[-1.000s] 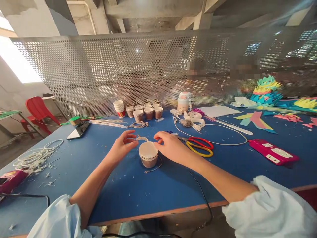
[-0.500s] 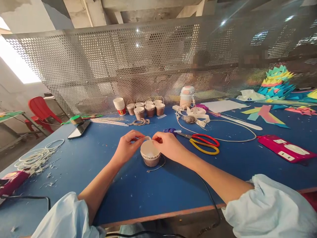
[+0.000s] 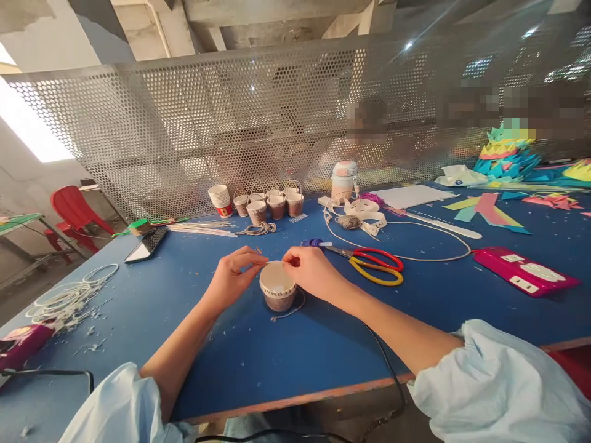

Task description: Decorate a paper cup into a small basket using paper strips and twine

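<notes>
A small paper cup (image 3: pixel 277 294) with a brown wrapped lower half stands on the blue table (image 3: pixel 258 351) in front of me. My left hand (image 3: pixel 233 277) pinches a thin white strip at the cup's far left rim. My right hand (image 3: pixel 310 271) pinches the same strip at the far right rim. The strip lies low and flat across the back of the rim. A loose piece of twine (image 3: pixel 290 311) trails from the cup's base on the table.
Red and yellow scissors (image 3: pixel 369 264) lie right of my right hand. Several finished small cups (image 3: pixel 272 206) stand at the back by a perforated metal screen (image 3: pixel 231 123). A phone (image 3: pixel 146 244), a pink power strip (image 3: pixel 524 277), white rings (image 3: pixel 69 295) and coloured paper (image 3: pixel 489 209) lie around.
The white strip stood up as an arch over the cup a second ago. Both hands have closed in on the rim and the strip now lies low along it.
</notes>
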`<state>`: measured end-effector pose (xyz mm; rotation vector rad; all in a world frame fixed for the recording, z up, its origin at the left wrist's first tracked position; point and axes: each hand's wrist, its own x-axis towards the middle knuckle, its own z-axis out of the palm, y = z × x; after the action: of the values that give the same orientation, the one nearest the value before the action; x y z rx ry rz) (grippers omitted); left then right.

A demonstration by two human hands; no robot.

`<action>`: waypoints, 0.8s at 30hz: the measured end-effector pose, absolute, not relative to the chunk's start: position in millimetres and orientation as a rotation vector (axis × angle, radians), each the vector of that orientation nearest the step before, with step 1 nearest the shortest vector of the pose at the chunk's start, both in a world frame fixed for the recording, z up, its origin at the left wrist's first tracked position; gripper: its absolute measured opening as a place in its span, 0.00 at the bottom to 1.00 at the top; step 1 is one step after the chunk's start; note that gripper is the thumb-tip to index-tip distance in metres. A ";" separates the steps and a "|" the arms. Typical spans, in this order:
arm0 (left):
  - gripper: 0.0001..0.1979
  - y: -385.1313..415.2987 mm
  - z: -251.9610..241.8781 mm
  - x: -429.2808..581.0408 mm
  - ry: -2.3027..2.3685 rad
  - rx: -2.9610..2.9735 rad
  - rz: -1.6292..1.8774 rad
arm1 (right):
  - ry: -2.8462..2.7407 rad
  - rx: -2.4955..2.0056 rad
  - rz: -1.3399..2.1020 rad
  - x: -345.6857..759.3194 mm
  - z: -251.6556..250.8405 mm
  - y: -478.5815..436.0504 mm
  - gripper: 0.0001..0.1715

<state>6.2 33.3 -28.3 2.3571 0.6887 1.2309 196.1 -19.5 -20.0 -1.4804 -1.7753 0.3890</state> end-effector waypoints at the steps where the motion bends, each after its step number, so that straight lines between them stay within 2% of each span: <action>1: 0.07 32.7 -29.1 4.8 0.667 2.398 1.238 | -1.770 -1.484 0.390 196.0 -20.1 -19.4 0.08; 16: 0.11 23.6 -32.2 -2.8 0.481 2.994 1.344 | -1.776 -1.459 0.421 196.7 -22.2 -19.7 0.08; 24: 0.11 21.7 -34.9 -3.5 0.447 3.036 1.351 | -1.830 -1.443 0.463 195.8 -17.3 -21.9 0.09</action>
<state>-3.5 21.7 -34.9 3.0364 0.4471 1.3514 195.8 -21.9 -17.3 -1.4426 -1.8301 0.4629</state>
